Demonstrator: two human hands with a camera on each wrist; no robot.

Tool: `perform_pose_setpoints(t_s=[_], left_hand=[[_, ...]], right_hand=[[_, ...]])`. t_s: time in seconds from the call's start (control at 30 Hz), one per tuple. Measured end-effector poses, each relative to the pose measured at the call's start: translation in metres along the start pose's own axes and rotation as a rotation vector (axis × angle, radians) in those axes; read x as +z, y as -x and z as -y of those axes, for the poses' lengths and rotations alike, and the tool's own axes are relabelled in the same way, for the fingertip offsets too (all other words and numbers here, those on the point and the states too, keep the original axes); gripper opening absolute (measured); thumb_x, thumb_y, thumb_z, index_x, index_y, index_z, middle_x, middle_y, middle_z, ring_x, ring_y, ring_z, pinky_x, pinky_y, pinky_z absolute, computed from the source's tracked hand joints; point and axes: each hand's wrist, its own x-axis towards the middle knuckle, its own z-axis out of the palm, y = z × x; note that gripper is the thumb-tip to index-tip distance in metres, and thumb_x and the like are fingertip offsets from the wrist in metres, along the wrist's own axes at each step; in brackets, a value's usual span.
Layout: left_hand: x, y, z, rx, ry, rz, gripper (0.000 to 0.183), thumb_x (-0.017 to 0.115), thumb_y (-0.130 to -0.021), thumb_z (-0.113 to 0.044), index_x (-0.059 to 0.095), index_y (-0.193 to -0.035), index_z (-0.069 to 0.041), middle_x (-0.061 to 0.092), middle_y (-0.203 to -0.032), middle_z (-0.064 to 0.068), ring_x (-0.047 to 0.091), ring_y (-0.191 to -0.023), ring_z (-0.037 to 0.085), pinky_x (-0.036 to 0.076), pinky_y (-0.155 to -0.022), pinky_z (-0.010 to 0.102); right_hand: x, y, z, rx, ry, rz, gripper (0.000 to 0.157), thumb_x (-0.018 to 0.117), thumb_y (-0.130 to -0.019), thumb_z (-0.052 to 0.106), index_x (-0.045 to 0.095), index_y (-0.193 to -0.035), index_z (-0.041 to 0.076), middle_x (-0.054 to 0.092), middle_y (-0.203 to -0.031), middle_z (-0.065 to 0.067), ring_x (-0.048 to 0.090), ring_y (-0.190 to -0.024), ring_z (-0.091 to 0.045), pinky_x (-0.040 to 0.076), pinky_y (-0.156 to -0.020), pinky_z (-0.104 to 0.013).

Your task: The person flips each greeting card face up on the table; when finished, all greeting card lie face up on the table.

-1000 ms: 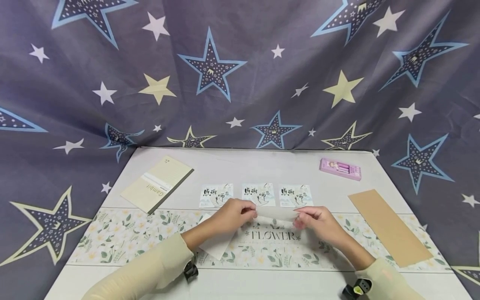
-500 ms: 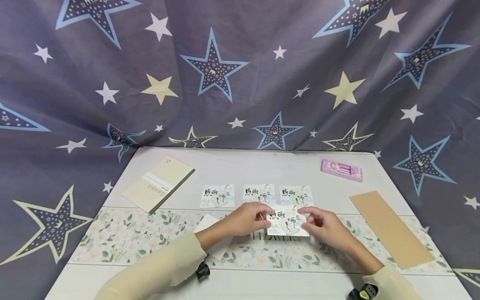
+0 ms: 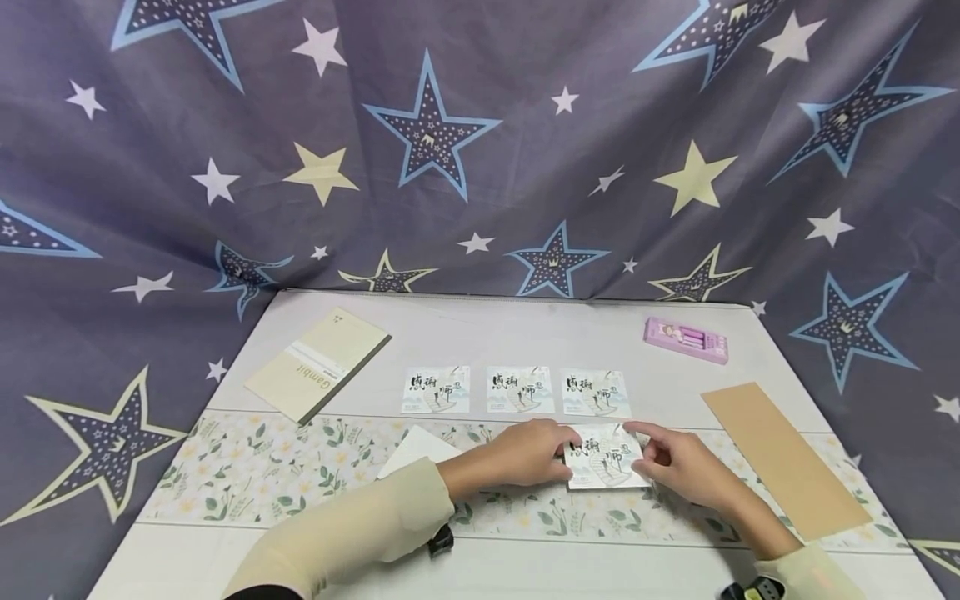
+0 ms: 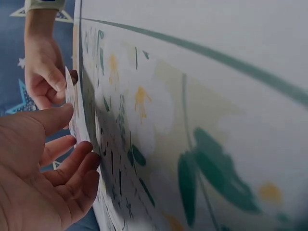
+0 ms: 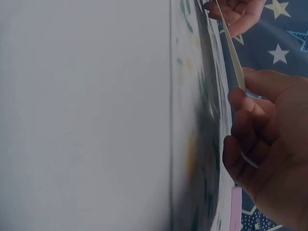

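A white greeting card [image 3: 600,468] with black brush lettering and a pale blue picture is held by its two sides, over the floral band of the table. My left hand [image 3: 531,452] pinches its left edge and my right hand [image 3: 686,465] grips the right edge. Seen edge-on, the card [image 5: 232,50] stands off the table in the right wrist view, between thumb and fingers of the right hand [image 5: 269,125]. In the left wrist view the left hand [image 4: 43,163] has its thumb on the card's near end. Three matching cards [image 3: 437,390] lie in a row just behind.
A white folded paper [image 3: 414,450] lies partly under the left forearm. At the back left is a cream notebook [image 3: 318,367] marked Gambit. A purple pen box [image 3: 685,340] sits back right, with a brown cardboard strip [image 3: 787,462] nearer on the right.
Both hands have shifted right and nearer, bringing the card with them. Its blank side faced up at first; now its lettered face shows, out from in front of the row.
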Motion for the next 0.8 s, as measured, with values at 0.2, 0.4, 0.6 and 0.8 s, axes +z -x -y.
perform_pose_setpoints(t_s=[0.2, 0.4, 0.6, 0.8], left_hand=[[0.004, -0.008, -0.006, -0.029, -0.037, 0.012, 0.048, 0.073, -0.093, -0.040, 0.063, -0.137, -0.023, 0.070, -0.120, -0.004, 0.064, -0.111, 0.010, 0.053, -0.088, 0.026], [0.006, -0.012, -0.008, -0.049, -0.063, 0.031, 0.048, 0.073, -0.092, -0.042, 0.064, -0.136, -0.025, 0.068, -0.117, -0.003, 0.062, -0.102, 0.010, 0.053, -0.082, 0.027], [0.005, -0.014, -0.011, -0.049, -0.091, 0.034, 0.048, 0.072, -0.092, -0.043, 0.064, -0.136, -0.026, 0.068, -0.112, -0.003, 0.061, -0.096, 0.010, 0.052, -0.076, 0.027], [0.006, -0.016, -0.013, -0.049, -0.129, 0.036, 0.046, 0.072, -0.092, -0.043, 0.065, -0.134, -0.025, 0.066, -0.106, -0.004, 0.058, -0.089, 0.009, 0.051, -0.071, 0.026]], right_hand=[[0.000, 0.002, -0.003, 0.026, 0.041, 0.034, 0.052, 0.077, -0.090, 0.016, 0.060, -0.137, 0.002, 0.057, -0.074, 0.013, 0.047, -0.061, 0.004, 0.044, -0.056, -0.020], [-0.001, -0.001, -0.003, 0.039, 0.075, 0.073, 0.050, 0.076, -0.092, 0.018, 0.061, -0.137, 0.002, 0.057, -0.075, 0.013, 0.045, -0.062, 0.004, 0.042, -0.057, -0.020], [-0.003, -0.002, -0.005, 0.031, 0.093, 0.081, 0.050, 0.074, -0.093, 0.017, 0.060, -0.138, 0.001, 0.056, -0.074, 0.013, 0.044, -0.062, 0.004, 0.041, -0.057, -0.020], [-0.004, -0.003, -0.006, 0.070, 0.103, 0.072, 0.050, 0.074, -0.093, 0.016, 0.060, -0.139, 0.003, 0.056, -0.073, 0.012, 0.044, -0.062, 0.003, 0.042, -0.057, -0.020]])
